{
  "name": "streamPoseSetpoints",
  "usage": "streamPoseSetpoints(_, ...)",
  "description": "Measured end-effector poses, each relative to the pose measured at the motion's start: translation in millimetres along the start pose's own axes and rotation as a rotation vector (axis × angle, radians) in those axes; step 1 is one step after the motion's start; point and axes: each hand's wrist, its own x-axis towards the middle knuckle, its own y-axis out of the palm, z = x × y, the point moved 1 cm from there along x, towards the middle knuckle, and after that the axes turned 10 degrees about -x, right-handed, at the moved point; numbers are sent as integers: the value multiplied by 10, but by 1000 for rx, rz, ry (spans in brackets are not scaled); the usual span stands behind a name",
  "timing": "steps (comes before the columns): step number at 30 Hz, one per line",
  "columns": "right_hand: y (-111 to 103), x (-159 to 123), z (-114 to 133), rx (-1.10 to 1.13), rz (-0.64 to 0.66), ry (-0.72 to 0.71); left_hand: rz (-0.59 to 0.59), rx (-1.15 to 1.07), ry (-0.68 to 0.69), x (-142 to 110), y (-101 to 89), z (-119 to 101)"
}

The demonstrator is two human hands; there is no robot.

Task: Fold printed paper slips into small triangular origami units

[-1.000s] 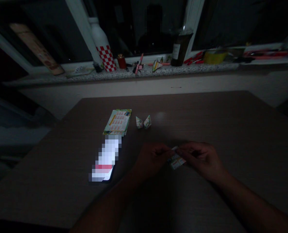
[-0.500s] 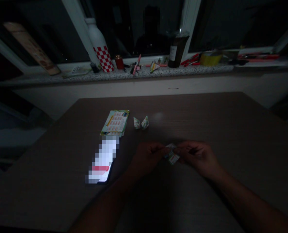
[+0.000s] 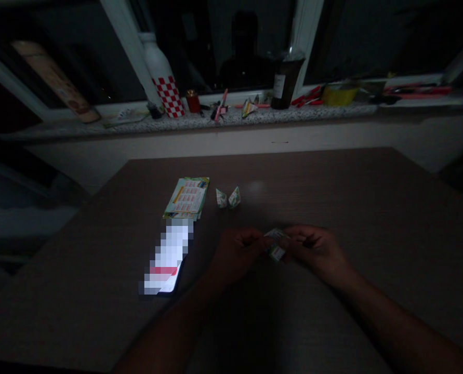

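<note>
Between my two hands, just over the table, is a small folded piece of printed paper (image 3: 277, 253). My left hand (image 3: 237, 254) pinches its left side between thumb and fingers. The right side is gripped by my right hand (image 3: 319, 252), whose thumb lies across the paper. The fingertips cover part of the folds, and dim light hides their detail. Beyond my left hand stand two small folded paper pieces, a left one (image 3: 221, 199) and a right one (image 3: 235, 198), both pointed at the top.
Left of the hands, a lit phone (image 3: 167, 257) lies below a stack of printed sheets (image 3: 188, 197) on the brown table (image 3: 332, 192). The stone windowsill (image 3: 247, 119) behind bears a checkered bottle (image 3: 169, 96), a dark cup (image 3: 283, 83), yellow tape (image 3: 338, 95) and pens.
The lower part of the held paper now shows smaller and shifted between the fingers. Both hands keep nearly the same place, and the whole view has moved slightly.
</note>
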Motion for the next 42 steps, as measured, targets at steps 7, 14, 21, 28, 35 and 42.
streamPoseSetpoints(7,-5,-3,28,-48,-46,-25,132,-214,-110,11,44,68)
streamPoseSetpoints(14,8,-2,-33,42,-10,-36,65,-308,-138,24,26,25)
streamPoseSetpoints(21,-66,-45,-22,-379,-134,-493,63,-638,-278,55,33,42)
streamPoseSetpoints(28,-106,-37,57,-548,-219,-592,-102,95,227,-20,-68,-42)
streamPoseSetpoints(35,-104,-47,69,-542,-200,-643,6,384,609,-111,-48,-85)
streamPoseSetpoints(42,-104,-74,81,-561,-194,-637,13,395,611,-93,-60,-55)
